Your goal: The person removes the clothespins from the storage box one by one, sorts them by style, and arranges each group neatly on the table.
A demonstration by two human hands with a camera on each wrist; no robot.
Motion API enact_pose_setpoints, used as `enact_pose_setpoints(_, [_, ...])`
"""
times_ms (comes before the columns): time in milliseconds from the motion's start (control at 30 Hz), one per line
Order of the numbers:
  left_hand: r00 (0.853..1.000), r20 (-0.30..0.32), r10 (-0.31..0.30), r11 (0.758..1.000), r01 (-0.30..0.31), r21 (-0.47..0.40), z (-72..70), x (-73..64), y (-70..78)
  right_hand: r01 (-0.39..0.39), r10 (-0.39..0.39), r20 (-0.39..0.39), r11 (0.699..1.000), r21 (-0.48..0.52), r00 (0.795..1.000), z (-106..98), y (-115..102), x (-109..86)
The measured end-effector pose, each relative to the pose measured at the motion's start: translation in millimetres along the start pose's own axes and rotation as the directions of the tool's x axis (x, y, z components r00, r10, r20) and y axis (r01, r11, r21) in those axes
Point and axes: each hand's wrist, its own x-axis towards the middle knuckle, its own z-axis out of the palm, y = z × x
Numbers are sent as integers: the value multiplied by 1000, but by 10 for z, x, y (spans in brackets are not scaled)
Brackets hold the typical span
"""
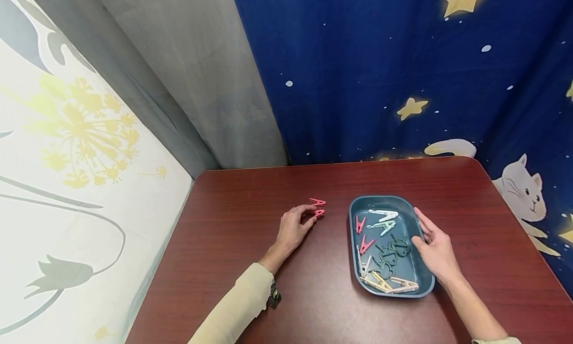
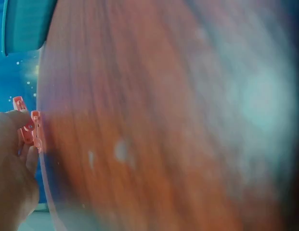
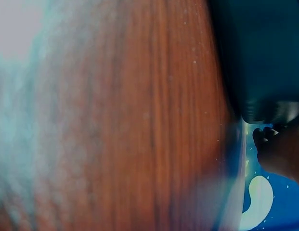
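My left hand [image 1: 293, 228] pinches a pink clothespin [image 1: 319, 213] between thumb and fingertips, low over the table. Just beyond it lies a second pink clothespin [image 1: 317, 202]. Both pink clips show beside the hand [image 2: 14, 159] in the left wrist view. On the right, my right hand [image 1: 436, 249] grips the side of a blue-grey plastic tray [image 1: 389, 295], thumb over the rim and fingers along the outside. Inside the tray are pink clothespins [image 1: 365, 244], mint ones [image 1: 385, 227], white [image 1: 383, 215], cream-yellow [image 1: 379, 283] and pale pink ones [image 1: 404, 285], plus dark green clips [image 1: 400, 246].
The dark red wooden table [image 1: 224, 224] carries the tray and loose clips. Behind it hang a grey curtain [image 1: 192, 60] and a blue starry curtain [image 1: 358, 75]. A white patterned wall covering [image 1: 67, 224] borders the left side.
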Motion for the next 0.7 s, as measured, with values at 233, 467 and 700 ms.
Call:
enact_pose_setpoints(233, [998,70,4,999,-7,41,1,-22,-45,5,-5,1,1000,7,1000,2,8,0])
enact_pose_setpoints(467, [994,109,-20,999,15,38,-8,-36,-44,-6,6,2,1000,11,1000,4,16,4])
enact_pose_setpoints(700, [995,100,4,1000,-7,31,1,-56,-49,-9,9,8,1000,-3,1000,3,34,13])
